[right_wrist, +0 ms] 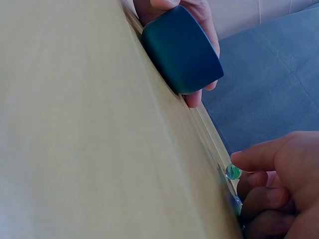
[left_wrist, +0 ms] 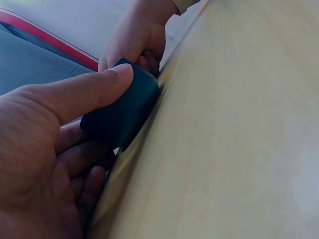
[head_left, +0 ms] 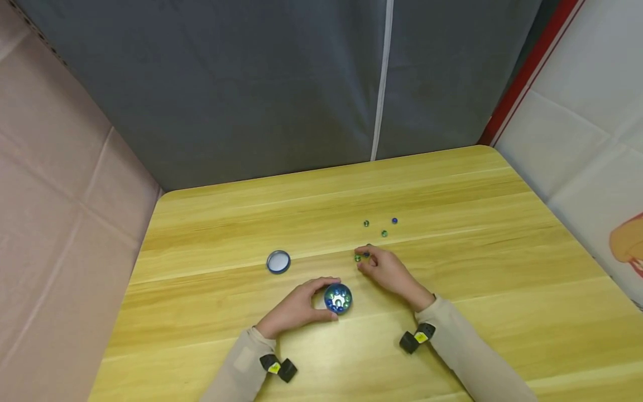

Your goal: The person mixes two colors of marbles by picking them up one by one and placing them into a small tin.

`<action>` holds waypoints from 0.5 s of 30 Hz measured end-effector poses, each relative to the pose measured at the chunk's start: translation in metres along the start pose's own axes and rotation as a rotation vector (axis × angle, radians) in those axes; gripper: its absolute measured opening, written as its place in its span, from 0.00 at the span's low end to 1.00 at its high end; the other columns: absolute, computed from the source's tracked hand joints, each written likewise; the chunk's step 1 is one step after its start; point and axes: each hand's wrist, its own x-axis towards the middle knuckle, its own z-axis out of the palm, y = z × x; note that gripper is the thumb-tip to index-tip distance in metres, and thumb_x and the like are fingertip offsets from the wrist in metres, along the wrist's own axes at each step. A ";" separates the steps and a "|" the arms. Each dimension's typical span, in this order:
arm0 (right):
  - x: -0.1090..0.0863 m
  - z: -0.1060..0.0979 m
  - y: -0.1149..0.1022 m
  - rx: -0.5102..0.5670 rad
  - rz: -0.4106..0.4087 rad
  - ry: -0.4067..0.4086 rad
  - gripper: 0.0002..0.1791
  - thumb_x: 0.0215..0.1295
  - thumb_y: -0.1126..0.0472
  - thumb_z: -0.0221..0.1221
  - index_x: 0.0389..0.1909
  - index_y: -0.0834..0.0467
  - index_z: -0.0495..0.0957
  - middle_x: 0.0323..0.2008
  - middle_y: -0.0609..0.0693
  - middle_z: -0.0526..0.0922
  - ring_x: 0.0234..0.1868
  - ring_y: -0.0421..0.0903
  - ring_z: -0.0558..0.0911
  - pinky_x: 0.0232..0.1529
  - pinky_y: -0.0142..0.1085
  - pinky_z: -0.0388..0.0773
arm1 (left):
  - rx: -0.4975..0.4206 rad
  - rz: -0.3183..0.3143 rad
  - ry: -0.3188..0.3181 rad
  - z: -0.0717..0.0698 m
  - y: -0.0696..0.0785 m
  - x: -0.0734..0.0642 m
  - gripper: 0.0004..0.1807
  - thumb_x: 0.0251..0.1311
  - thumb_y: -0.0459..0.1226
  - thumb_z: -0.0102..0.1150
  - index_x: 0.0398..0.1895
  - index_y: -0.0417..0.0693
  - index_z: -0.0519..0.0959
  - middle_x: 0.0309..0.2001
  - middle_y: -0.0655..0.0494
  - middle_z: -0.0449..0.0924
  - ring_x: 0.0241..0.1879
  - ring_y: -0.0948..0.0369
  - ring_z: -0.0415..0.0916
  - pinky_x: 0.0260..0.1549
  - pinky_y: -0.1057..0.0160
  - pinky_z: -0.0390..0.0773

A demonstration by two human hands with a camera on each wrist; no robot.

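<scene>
1. Left hand (head_left: 301,304) held the blue tin (right_wrist: 182,55) by its side, thumb on the near edge, fingers on the far edge.
2. Tin stood upright on the desk (head_left: 176,279), open top up, green and blue marbles (head_left: 346,305) inside.
3. Right hand (head_left: 387,271) was at the desk just beyond the tin and to its right, fingers curled, thumb and index finger a narrow gap apart.
4. Green marble (head_left: 358,258) sat between those two tips; couldn't tell if it was actually pinched.
5. Blue marble (head_left: 366,254) was just beside it, partly under the same hand.
6. Farther out: two green marbles, a left one (head_left: 366,223) and a right one (head_left: 384,234), plus a dark blue marble (head_left: 394,221), all apart from each other.
7. Blue-rimmed lid (head_left: 278,262) lay flat, pale face up, left of the tin and farther out.
8. Grey curtain (head_left: 251,95) hung behind the desk.
</scene>
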 end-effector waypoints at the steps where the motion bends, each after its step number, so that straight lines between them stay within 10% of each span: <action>1: 0.000 0.000 0.000 -0.001 0.003 0.000 0.20 0.65 0.60 0.60 0.57 0.59 0.76 0.15 0.45 0.68 0.16 0.40 0.65 0.16 0.28 0.61 | 0.002 0.000 0.000 0.000 0.000 0.000 0.38 0.51 0.48 0.71 0.67 0.60 0.69 0.68 0.58 0.68 0.69 0.55 0.63 0.69 0.48 0.63; 15: -0.001 0.001 0.000 -0.033 0.006 0.012 0.15 0.63 0.61 0.62 0.50 0.58 0.79 0.17 0.46 0.69 0.17 0.40 0.66 0.17 0.28 0.62 | 0.009 0.003 0.002 0.000 -0.001 0.000 0.37 0.50 0.49 0.71 0.66 0.62 0.69 0.68 0.58 0.68 0.69 0.55 0.63 0.68 0.48 0.63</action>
